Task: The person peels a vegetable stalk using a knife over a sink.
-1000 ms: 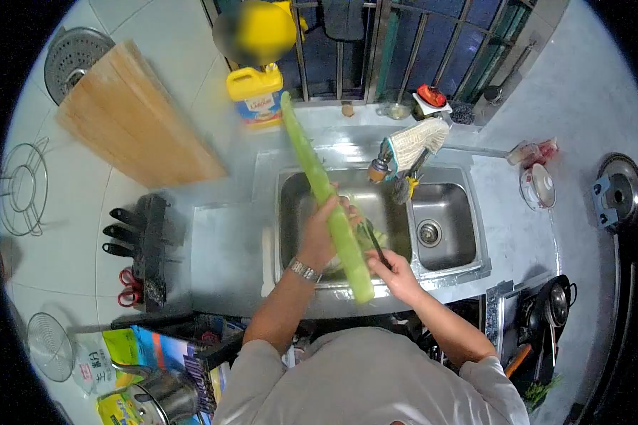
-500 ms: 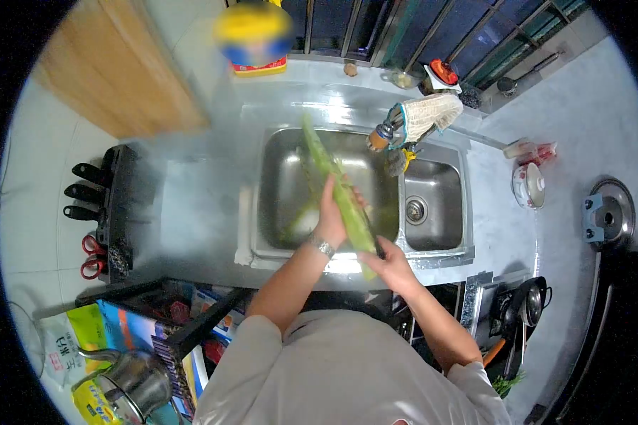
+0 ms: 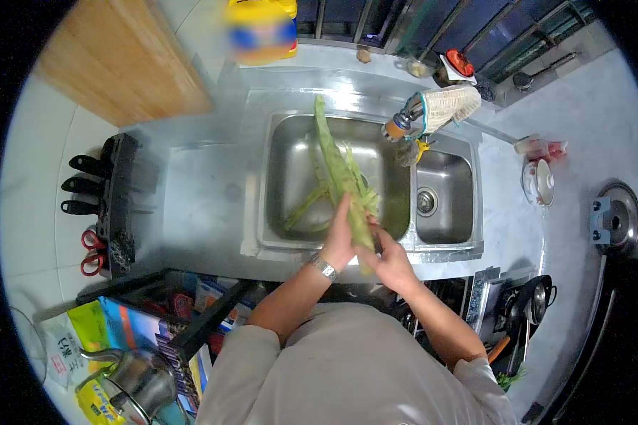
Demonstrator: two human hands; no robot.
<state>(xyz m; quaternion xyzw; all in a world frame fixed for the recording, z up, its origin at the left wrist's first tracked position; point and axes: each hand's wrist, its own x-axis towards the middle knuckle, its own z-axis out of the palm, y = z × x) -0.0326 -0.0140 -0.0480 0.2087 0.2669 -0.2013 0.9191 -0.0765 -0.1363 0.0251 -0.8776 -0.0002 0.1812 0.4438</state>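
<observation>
A long, pale green vegetable stalk (image 3: pixel 337 166) slants over the large sink basin (image 3: pixel 280 163), its lower end pointing at my body. My left hand (image 3: pixel 339 237) is closed around its lower part from the left side. Close to that end, my right hand (image 3: pixel 391 263) is closed against the stalk's right side, with a small dark tool (image 3: pixel 378 244) mostly hidden in its fingers; its kind cannot be made out. Green peel strips (image 3: pixel 306 207) lie in the basin, and more show beside the stalk.
A small basin (image 3: pixel 443 212) with a drain adjoins on the right. The faucet (image 3: pixel 397 126) has a cloth (image 3: pixel 450 106) draped near it. A knife rack (image 3: pixel 117 205) with red-handled scissors (image 3: pixel 92 253) stands left. A wooden board (image 3: pixel 120 64) leans behind; an enamel bowl (image 3: pixel 539 183) sits right.
My left hand has slid down the stalk towards my body, nearer my right hand. The stalk stands steeper, and peel strips show more clearly in the basin. The view has shifted slightly.
</observation>
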